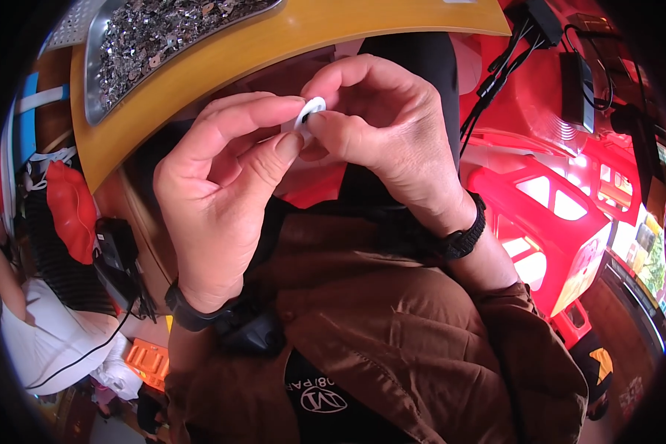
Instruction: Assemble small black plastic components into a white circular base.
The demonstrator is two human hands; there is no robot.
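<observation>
A small white ring-like piece [315, 104] is held up between my two hands, over my lap and just off the table edge. My left hand [218, 174] pinches its left side with thumb and index finger. From the right, my right hand [396, 129] closes thumb and fingers on the same piece, the thumb pressing against its middle. Something dark shows beside that thumb, too small to name. My fingertips hide much of the white piece. A metal tray [93, 95] heaped with small shiny metal parts [152, 48] stands on the table beyond my left hand.
The yellow-brown wooden table [303, 35] curves across the far side. Red plastic chairs [544, 222] stand at the right, below black cables [488, 89]. To the left are a red ruffled item [70, 211] and a person in white [55, 337].
</observation>
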